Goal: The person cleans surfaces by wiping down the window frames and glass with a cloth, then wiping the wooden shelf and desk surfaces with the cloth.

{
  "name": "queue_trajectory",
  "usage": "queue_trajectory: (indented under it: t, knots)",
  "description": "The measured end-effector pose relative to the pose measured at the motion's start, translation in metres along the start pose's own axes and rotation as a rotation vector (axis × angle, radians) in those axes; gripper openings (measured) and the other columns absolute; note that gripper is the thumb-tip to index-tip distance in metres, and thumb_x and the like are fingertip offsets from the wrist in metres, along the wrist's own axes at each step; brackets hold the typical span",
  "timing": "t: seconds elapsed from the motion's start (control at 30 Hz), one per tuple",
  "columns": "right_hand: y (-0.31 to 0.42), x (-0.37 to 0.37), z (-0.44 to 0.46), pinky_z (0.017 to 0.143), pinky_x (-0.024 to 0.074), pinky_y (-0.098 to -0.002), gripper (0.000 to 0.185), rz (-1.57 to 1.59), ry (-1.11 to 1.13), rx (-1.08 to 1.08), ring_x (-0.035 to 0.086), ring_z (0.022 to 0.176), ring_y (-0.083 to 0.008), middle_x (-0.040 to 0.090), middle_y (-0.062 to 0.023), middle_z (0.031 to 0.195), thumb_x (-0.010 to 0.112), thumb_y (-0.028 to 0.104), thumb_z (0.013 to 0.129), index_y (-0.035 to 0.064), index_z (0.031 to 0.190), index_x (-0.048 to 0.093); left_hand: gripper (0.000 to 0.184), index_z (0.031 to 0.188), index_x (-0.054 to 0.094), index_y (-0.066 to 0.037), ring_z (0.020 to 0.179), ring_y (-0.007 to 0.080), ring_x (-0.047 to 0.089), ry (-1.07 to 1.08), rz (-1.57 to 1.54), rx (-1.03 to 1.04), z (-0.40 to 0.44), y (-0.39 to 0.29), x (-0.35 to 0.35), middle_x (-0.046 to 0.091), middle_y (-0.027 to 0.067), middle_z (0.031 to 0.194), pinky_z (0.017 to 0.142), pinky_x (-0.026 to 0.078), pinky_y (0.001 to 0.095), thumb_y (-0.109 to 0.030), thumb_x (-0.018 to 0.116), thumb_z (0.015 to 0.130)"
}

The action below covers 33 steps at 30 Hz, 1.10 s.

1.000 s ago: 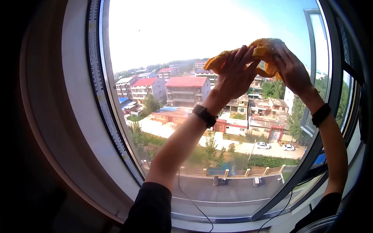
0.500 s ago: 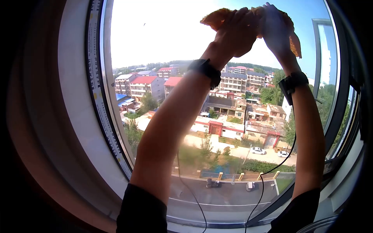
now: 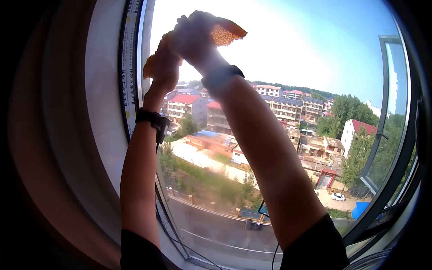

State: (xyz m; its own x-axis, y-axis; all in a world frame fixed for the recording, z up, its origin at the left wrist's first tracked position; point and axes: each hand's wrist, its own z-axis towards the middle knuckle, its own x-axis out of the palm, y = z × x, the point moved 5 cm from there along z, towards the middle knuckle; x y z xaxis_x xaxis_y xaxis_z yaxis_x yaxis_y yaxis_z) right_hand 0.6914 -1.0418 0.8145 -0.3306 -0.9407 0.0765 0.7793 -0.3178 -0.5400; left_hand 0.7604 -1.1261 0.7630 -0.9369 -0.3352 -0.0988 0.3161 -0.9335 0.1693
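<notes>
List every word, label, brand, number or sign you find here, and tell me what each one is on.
No text can be read with certainty.
Printed strip left of the window glass: rows of dark characters, too small and blurred to read.
Wristbands: no lettering visible.
Orange cloth: none visible.
White car outside: no readable number.

Orange cloth (image 3: 228, 34) has shifted leftward
</notes>
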Motion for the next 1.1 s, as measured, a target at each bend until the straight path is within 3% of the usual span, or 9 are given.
queue_trajectory:
  t: [0.03, 0.13, 0.17, 0.5, 0.57, 0.63, 0.77, 0.87, 1.1]
  knots:
    - [0.021, 0.000, 0.002, 0.111, 0.0273, -0.0473, 0.034, 0.025, 0.086, 0.007, 0.054, 0.121, -0.0235, 0.067, -0.0084, 0.114, 0.052, 0.028, 0.093, 0.0071, 0.104, 0.077, 0.042, 0.140, 0.042, -0.002, 0.114, 0.0323, 0.054, -0.168, -0.090, -0.030, -0.014, 0.000, -0.014, 0.052, 0.0194, 0.125, 0.100, 0.043, 0.0432, -0.027, 0.042, 0.106]
    - [0.087, 0.043, 0.009, 0.121, 0.0224, -0.0433, 0.046, 0.184, 0.152, -0.023, 0.045, 0.135, -0.0256, 0.061, -0.0116, 0.134, 0.050, 0.035, 0.095, 0.0043, 0.125, 0.067, 0.045, 0.140, 0.040, -0.002, 0.123, 0.0293, 0.052, -0.200, 0.037, -0.195, -0.055, 0.061, -0.028, 0.051, 0.0186, 0.131, 0.105, 0.041, 0.0405, -0.033, 0.043, 0.107]
    - [0.106, 0.058, 0.004, 0.099, 0.0434, -0.0463, 0.021, 0.268, -0.227, -0.030, 0.064, 0.106, -0.0288, 0.071, -0.0076, 0.101, 0.064, 0.025, 0.085, 0.0103, 0.092, 0.077, 0.047, 0.141, 0.040, -0.002, 0.126, 0.0285, 0.051, -0.222, 0.040, -0.168, -0.066, 0.070, -0.031, 0.051, 0.0184, 0.133, 0.108, 0.039, 0.0397, -0.034, 0.045, 0.107]
    - [0.113, 0.044, -0.040, 0.112, 0.0362, -0.0437, 0.024, 0.286, -0.054, -0.221, 0.055, 0.125, -0.0209, 0.068, 0.0015, 0.118, 0.066, 0.023, 0.086, 0.0170, 0.108, 0.075, 0.052, 0.150, 0.033, 0.000, 0.145, 0.0371, 0.033, -0.128, 0.164, -0.477, -0.116, 0.064, -0.012, 0.036, 0.0246, 0.153, 0.124, 0.018, 0.0437, -0.018, 0.048, 0.103]
    - [0.089, 0.033, -0.041, 0.119, 0.0285, -0.0447, 0.030, 0.289, 0.084, -0.230, 0.048, 0.136, -0.0232, 0.065, -0.0013, 0.133, 0.063, 0.027, 0.091, 0.0147, 0.115, 0.075, 0.051, 0.151, 0.032, 0.001, 0.148, 0.0397, 0.027, -0.144, 0.440, -0.218, -0.114, 0.066, 0.007, 0.032, 0.0254, 0.156, 0.125, 0.015, 0.0440, -0.012, 0.041, 0.102]
    - [0.053, 0.017, -0.049, 0.118, 0.0323, -0.0445, 0.028, 0.102, 0.013, -0.257, 0.049, 0.135, -0.0224, 0.066, 0.0006, 0.130, 0.064, 0.026, 0.091, 0.0153, 0.114, 0.075, 0.053, 0.151, 0.032, 0.000, 0.144, 0.0389, 0.032, -0.143, 0.081, -0.288, -0.091, 0.021, 0.004, 0.035, 0.0252, 0.152, 0.123, 0.022, 0.0450, -0.008, 0.044, 0.100]
    - [-0.031, -0.018, -0.047, 0.117, 0.0330, -0.0418, 0.034, 0.048, -0.052, -0.248, 0.051, 0.132, -0.0189, 0.066, 0.0011, 0.126, 0.067, 0.023, 0.088, 0.0203, 0.122, 0.071, 0.047, 0.142, 0.044, 0.000, 0.116, 0.0358, 0.055, -0.101, 0.073, 0.037, -0.032, -0.060, 0.012, 0.054, 0.0212, 0.128, 0.095, 0.050, 0.0473, -0.008, 0.050, 0.096]
    - [-0.077, -0.030, -0.048, 0.116, 0.0353, -0.0481, 0.037, -0.126, -0.161, -0.204, 0.053, 0.132, -0.0233, 0.066, -0.0035, 0.130, 0.068, 0.016, 0.089, 0.0162, 0.127, 0.067, 0.034, 0.124, 0.059, -0.002, 0.109, 0.0362, 0.060, -0.314, 0.320, 0.260, 0.012, -0.061, 0.048, 0.060, 0.0180, 0.120, 0.085, 0.052, 0.0479, -0.012, 0.053, 0.093]
    - [-0.055, -0.025, -0.078, 0.107, 0.0434, -0.0484, 0.035, 0.114, -0.319, -0.265, 0.059, 0.120, -0.0297, 0.065, -0.0075, 0.122, 0.063, 0.005, 0.084, 0.0070, 0.120, 0.065, 0.021, 0.107, 0.069, -0.006, 0.119, 0.0367, 0.059, -0.209, 0.279, 0.044, -0.011, -0.013, 0.032, 0.065, 0.0158, 0.122, 0.096, 0.047, 0.0487, -0.010, 0.057, 0.091]
